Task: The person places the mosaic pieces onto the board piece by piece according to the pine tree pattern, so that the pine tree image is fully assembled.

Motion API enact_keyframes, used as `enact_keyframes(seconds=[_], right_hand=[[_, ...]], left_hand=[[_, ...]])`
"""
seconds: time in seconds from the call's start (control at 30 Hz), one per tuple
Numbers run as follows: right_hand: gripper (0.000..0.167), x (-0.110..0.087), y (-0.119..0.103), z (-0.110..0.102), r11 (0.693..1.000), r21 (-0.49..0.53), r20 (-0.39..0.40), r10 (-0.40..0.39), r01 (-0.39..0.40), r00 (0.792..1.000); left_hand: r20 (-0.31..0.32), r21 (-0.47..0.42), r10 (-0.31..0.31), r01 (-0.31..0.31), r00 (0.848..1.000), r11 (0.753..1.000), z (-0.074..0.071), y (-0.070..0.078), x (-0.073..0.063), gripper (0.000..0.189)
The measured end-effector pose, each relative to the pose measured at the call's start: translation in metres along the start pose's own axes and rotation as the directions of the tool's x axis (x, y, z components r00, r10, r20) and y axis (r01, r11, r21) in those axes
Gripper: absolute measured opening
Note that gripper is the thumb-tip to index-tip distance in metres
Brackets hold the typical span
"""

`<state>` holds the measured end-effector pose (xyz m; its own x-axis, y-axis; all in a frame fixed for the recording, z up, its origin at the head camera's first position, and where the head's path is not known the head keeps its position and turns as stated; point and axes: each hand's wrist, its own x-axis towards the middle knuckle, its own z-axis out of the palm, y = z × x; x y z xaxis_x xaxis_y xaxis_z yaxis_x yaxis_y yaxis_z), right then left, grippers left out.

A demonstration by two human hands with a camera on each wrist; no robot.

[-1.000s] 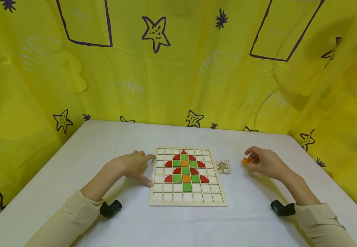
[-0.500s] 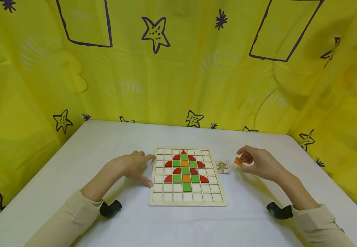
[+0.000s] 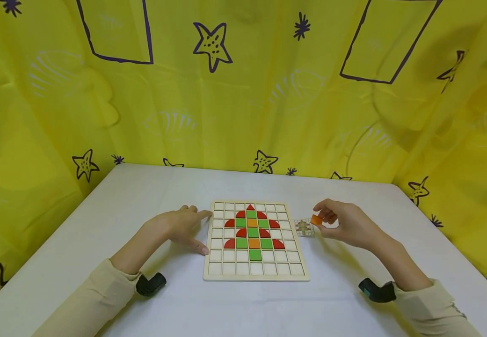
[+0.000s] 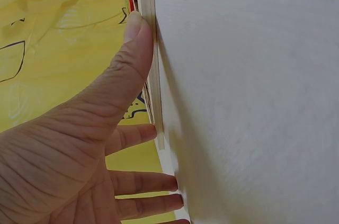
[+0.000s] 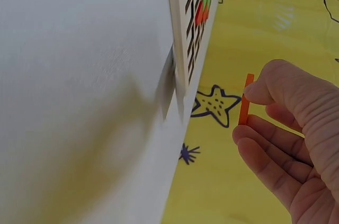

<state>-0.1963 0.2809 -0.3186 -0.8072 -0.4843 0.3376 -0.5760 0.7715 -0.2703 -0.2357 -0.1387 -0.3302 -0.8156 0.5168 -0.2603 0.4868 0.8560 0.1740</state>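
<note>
Head view: risk of orange tile (image 3: 316, 220) slipping, pinched only lightly by right hand (image 3: 346, 223) above pattern card (image 3: 304, 227), just right of wooden board (image 3: 255, 241); could drop onto table (image 3: 142, 196) or knock seated pieces. Left hand (image 3: 180, 227) spread flat, steadying board's left edge.

Left wrist view: thumb (image 4: 132, 49) pressed against board rim (image 4: 149, 49), fingers straight, holding nothing.

Right wrist view: tile (image 5: 245, 99) edge-on between thumb and fingertips (image 5: 265, 89), clear of table, well apart from board (image 5: 197, 12).
</note>
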Motion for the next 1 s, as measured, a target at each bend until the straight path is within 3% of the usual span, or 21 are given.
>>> enact_keyframes(seconds=[1.0], right_hand=[[0.037,0.012,-0.048,0.012,0.994,0.057,0.053,-0.096,0.093,0.994]], left_hand=[[0.004,-0.001,0.001,-0.001,1.0,1.0,0.0,0.001,0.001,0.102]])
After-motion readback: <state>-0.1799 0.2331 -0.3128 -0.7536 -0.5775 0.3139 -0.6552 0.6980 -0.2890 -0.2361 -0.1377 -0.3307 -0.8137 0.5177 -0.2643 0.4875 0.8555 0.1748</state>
